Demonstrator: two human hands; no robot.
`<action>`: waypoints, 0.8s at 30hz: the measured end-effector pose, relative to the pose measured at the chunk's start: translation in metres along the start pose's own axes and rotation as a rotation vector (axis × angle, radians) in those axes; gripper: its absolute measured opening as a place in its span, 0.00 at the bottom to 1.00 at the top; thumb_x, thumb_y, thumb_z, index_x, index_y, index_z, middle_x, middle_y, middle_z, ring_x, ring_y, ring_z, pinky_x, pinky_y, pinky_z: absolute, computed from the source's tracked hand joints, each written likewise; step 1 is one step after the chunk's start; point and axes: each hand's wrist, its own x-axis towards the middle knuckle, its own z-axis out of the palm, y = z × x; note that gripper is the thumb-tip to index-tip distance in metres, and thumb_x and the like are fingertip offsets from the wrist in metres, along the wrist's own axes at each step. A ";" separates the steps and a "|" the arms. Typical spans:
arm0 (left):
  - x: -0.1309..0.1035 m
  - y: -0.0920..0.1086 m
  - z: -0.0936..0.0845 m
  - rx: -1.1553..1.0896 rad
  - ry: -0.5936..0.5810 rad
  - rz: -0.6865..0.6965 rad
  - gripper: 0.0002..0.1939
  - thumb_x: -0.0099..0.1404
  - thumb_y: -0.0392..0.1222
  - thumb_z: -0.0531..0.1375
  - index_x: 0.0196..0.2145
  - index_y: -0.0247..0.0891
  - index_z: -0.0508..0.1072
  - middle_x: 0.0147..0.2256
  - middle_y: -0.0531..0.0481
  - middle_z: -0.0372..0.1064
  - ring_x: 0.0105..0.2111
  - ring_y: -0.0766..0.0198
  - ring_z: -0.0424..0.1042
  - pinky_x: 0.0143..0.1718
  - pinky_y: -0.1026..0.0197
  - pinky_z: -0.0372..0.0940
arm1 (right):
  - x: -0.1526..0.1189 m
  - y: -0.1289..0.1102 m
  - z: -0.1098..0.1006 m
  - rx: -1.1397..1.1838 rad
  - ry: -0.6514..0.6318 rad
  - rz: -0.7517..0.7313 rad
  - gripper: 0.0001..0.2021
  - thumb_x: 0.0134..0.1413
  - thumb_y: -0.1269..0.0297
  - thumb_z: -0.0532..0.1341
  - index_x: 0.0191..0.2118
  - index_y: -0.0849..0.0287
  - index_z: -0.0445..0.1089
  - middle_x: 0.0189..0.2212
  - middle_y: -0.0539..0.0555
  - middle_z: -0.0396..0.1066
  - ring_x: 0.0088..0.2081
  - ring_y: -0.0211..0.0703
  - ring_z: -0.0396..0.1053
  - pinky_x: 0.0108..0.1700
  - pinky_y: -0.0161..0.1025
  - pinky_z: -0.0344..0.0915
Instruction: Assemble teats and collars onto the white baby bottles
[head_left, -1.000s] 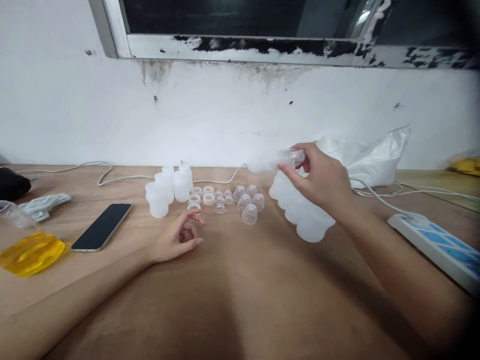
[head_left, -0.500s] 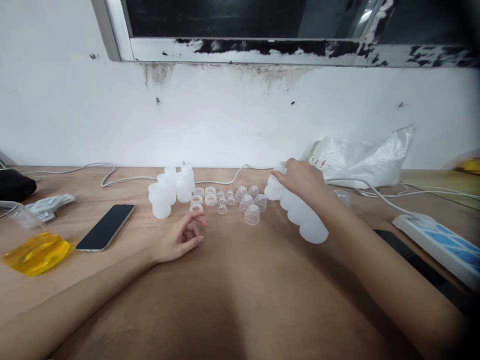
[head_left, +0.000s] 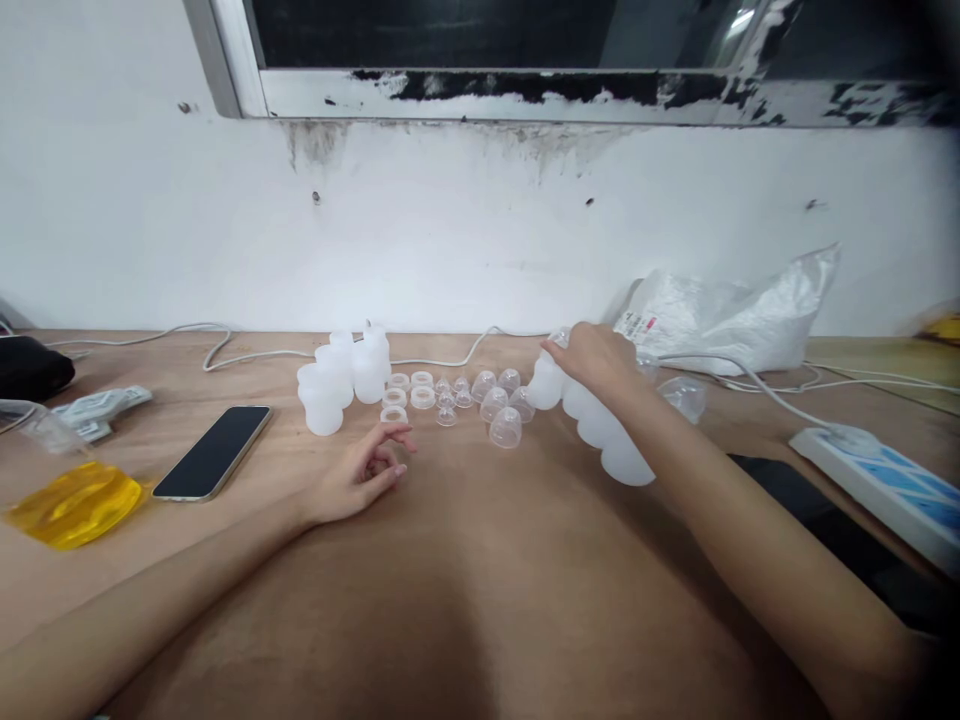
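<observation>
My left hand [head_left: 366,472] rests on the wooden table, its fingers loosely curled but apart, holding nothing. Just beyond it are translucent rings [head_left: 394,397], small clear stepped pieces [head_left: 446,402] and clear domes [head_left: 505,427]. Behind on the left stands a group of frosted white cup-like pieces [head_left: 322,400]. At the right, my right hand [head_left: 596,365] is closed over the far end of a slanting row of white rounded pieces [head_left: 627,460]. Its thumb touches a translucent piece [head_left: 559,338]; the other fingertips are hidden, so what it grips is unclear.
A phone [head_left: 214,453] and a yellow-filled clear bag [head_left: 75,505] lie at left. A white plastic bag [head_left: 739,315] sits against the wall. On the right are a clear cup-like piece [head_left: 684,398], a power strip [head_left: 881,485] and a dark flat object [head_left: 825,525]. Cables run along the back.
My right hand has shifted slightly left and its forearm has swung a little, uncovering more of the clear piece and dark object at right. The left hand has stayed put.
</observation>
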 end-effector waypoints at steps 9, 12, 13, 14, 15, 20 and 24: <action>0.000 0.001 0.000 -0.008 0.003 0.004 0.19 0.62 0.40 0.49 0.50 0.39 0.50 0.43 0.44 0.57 0.26 0.72 0.61 0.26 0.66 0.61 | 0.000 0.001 0.007 0.005 0.075 -0.016 0.23 0.53 0.53 0.50 0.43 0.71 0.61 0.36 0.71 0.67 0.39 0.58 0.67 0.33 0.45 0.60; 0.000 0.002 0.000 -0.004 0.002 0.006 0.19 0.62 0.41 0.49 0.50 0.39 0.50 0.43 0.44 0.57 0.26 0.72 0.62 0.26 0.66 0.61 | 0.002 0.002 0.009 -0.002 0.082 -0.015 0.23 0.53 0.53 0.49 0.42 0.71 0.62 0.36 0.70 0.67 0.39 0.58 0.67 0.33 0.44 0.60; 0.000 0.002 0.000 -0.001 0.003 0.007 0.19 0.62 0.41 0.50 0.50 0.39 0.51 0.43 0.44 0.57 0.26 0.72 0.62 0.25 0.66 0.61 | 0.002 0.002 0.010 -0.002 0.083 -0.014 0.22 0.53 0.53 0.49 0.42 0.71 0.62 0.36 0.70 0.67 0.39 0.58 0.67 0.33 0.44 0.60; 0.000 0.003 0.000 0.003 0.003 0.009 0.19 0.62 0.41 0.50 0.50 0.39 0.51 0.43 0.44 0.58 0.26 0.72 0.62 0.25 0.66 0.61 | 0.002 0.002 0.010 -0.002 0.084 -0.012 0.22 0.53 0.53 0.49 0.42 0.71 0.62 0.36 0.70 0.67 0.39 0.58 0.67 0.33 0.44 0.60; 0.000 0.003 0.001 0.007 0.005 0.010 0.19 0.62 0.41 0.50 0.50 0.39 0.51 0.42 0.44 0.58 0.26 0.72 0.62 0.25 0.66 0.61 | 0.002 0.002 0.011 -0.001 0.084 -0.009 0.22 0.53 0.53 0.49 0.42 0.71 0.62 0.36 0.70 0.67 0.39 0.59 0.67 0.33 0.44 0.60; 0.001 0.000 0.001 0.031 0.004 0.012 0.20 0.62 0.40 0.50 0.51 0.39 0.50 0.43 0.44 0.58 0.27 0.72 0.62 0.24 0.67 0.61 | -0.002 0.000 0.007 0.023 0.072 0.004 0.22 0.53 0.55 0.50 0.44 0.72 0.60 0.36 0.71 0.67 0.40 0.60 0.66 0.34 0.46 0.60; -0.003 0.000 -0.001 0.206 0.065 0.103 0.20 0.62 0.40 0.50 0.51 0.38 0.51 0.44 0.43 0.60 0.32 0.66 0.65 0.30 0.63 0.63 | -0.014 -0.006 -0.014 0.111 0.189 -0.058 0.27 0.52 0.54 0.52 0.51 0.72 0.54 0.42 0.72 0.63 0.42 0.62 0.64 0.37 0.51 0.60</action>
